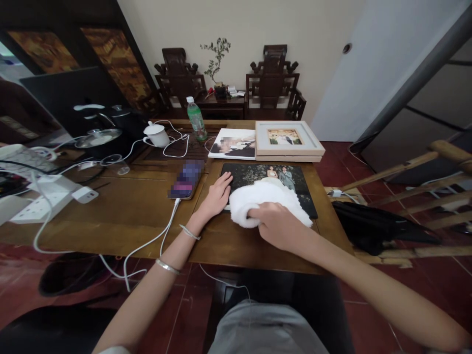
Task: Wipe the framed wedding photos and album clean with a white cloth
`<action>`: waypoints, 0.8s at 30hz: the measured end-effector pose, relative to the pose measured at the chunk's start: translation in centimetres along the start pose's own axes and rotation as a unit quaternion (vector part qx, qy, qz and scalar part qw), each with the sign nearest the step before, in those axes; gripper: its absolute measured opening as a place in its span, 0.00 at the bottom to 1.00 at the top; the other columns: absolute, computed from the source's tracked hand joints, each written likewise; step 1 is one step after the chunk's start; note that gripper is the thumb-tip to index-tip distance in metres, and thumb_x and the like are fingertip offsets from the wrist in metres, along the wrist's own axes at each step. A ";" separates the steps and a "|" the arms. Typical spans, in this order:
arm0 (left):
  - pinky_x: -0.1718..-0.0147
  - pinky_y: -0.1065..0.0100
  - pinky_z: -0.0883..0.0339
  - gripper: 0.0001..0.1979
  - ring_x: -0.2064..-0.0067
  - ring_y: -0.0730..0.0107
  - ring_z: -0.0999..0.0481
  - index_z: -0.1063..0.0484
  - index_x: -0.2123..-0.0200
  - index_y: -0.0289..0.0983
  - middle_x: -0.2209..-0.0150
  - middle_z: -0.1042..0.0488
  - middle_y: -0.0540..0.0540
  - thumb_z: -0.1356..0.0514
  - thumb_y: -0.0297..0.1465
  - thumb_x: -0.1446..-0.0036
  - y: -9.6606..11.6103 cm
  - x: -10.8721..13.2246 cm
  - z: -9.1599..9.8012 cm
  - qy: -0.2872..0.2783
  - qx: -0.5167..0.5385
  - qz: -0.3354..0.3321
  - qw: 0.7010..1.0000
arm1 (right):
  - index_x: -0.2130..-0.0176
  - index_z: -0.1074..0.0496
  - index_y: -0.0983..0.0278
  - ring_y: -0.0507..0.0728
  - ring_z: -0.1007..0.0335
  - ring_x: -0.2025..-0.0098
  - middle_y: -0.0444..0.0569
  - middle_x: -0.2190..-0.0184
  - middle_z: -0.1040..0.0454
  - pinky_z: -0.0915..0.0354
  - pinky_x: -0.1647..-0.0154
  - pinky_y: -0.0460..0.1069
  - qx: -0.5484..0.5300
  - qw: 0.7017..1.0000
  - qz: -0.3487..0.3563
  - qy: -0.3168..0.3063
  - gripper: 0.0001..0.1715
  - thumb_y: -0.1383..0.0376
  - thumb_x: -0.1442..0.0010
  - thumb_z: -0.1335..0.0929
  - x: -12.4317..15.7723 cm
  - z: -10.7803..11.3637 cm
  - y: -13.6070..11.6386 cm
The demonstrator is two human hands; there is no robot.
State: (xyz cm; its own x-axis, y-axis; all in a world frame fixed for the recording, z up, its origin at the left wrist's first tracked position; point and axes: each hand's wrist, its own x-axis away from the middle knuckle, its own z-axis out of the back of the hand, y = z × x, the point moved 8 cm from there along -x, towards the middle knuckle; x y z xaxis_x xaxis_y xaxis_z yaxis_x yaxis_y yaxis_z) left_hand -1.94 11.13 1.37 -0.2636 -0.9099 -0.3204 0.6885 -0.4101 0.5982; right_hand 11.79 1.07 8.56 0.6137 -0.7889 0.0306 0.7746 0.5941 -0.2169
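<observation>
A dark wedding photo panel (306, 187) lies flat near the front edge of the wooden table. On its lower part rests a fluffy white cloth (271, 196), bunched up and covering the middle of the picture. My right hand (278, 223) is closed on the cloth, the fingers tucked into a fold. With fingers stretched out, my left hand (217, 194) lies against the panel's left edge. Just behind the panel are a white photo print (236, 145) and a pale wood picture frame (289, 140), which sits on another frame.
Left of my hand lies a phone (187, 179) with a charging cable. A green-labelled bottle (196, 119), a lidded white cup (157, 134), a power strip (42, 201) and a kettle (127, 120) stand farther left. Loose white cables hang over the table's front edge.
</observation>
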 end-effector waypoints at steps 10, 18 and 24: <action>0.38 0.49 0.51 0.22 0.34 0.59 0.47 0.37 0.42 0.34 0.37 0.42 0.39 0.54 0.32 0.37 -0.3 0.0 -0.2 0.004 0.003 -0.014 1.000 | 0.50 0.29 0.64 0.61 0.30 0.59 0.57 0.58 0.24 0.42 0.64 0.50 0.050 0.993 -0.074 0.075 0.28 0.77 0.47 0.42 -7.6 1.5 6.6; 0.37 0.58 0.52 0.28 0.36 0.62 0.42 0.38 0.41 0.29 0.38 0.39 0.37 0.60 0.41 0.34 1.3 0.3 1.6 0.067 0.062 -0.016 0.996 | 0.53 0.28 0.66 0.63 0.34 0.52 0.59 0.58 0.26 0.43 0.53 0.55 0.055 0.995 0.026 0.082 0.25 0.77 0.48 0.40 -8.1 -0.2 3.3; 0.37 0.59 0.51 0.31 0.35 0.63 0.44 0.41 0.40 0.29 0.38 0.40 0.37 0.62 0.44 0.34 1.5 0.7 2.8 0.124 0.082 -0.012 0.989 | 0.60 0.26 0.64 0.63 0.38 0.46 0.58 0.56 0.27 0.47 0.47 0.60 -0.011 0.988 0.154 0.018 0.24 0.79 0.52 0.40 -4.2 -2.0 -0.7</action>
State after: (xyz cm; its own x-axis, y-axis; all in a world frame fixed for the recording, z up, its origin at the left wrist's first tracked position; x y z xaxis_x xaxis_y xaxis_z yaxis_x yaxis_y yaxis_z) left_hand -3.00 9.71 4.15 -0.0914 -0.8649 -0.4935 0.5591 -0.4546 0.6933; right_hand 8.35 3.65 6.68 0.8138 -0.5761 -0.0759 0.5477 0.8041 -0.2314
